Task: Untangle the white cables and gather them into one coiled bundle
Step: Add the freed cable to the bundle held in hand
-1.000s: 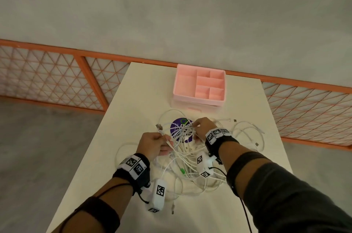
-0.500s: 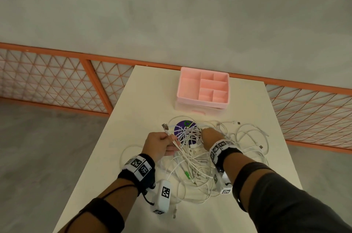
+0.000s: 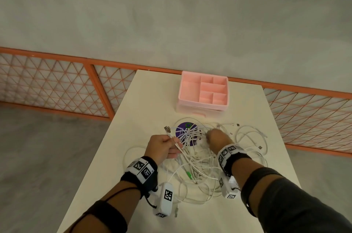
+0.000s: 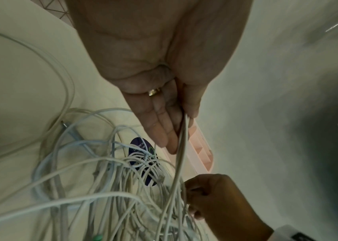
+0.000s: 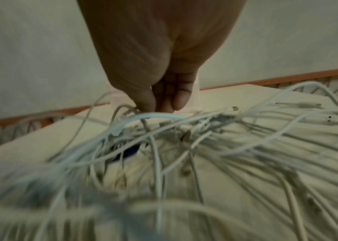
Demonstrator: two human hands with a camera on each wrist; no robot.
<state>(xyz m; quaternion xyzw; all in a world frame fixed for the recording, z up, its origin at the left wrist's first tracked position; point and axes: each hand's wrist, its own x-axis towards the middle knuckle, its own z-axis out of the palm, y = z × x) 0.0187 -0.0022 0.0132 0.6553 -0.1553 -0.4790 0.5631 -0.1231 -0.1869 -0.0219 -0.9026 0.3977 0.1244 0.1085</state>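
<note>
A tangle of white cables (image 3: 198, 168) lies on the cream table (image 3: 144, 103), partly over a purple disc (image 3: 184, 131). My left hand (image 3: 176, 146) pinches one cable strand (image 4: 181, 151) between thumb and fingers. That strand's metal USB plug (image 3: 167, 129) sticks out beyond the hand. My right hand (image 3: 210, 135) is at the far side of the pile, with its fingers (image 4: 193, 195) curled around several strands. The right wrist view is blurred; there my right hand (image 5: 164, 107) is down on the bunched cables (image 5: 164, 117).
A pink compartment organizer (image 3: 203, 91) stands at the far end of the table. Loose cable loops (image 3: 251, 137) spread towards the table's right edge. An orange lattice fence (image 3: 57, 84) runs behind the table.
My right hand has shifted a little to the right, off the purple disc, and sunk lower into the pile. My left hand keeps its hold on the plug-ended strand.
</note>
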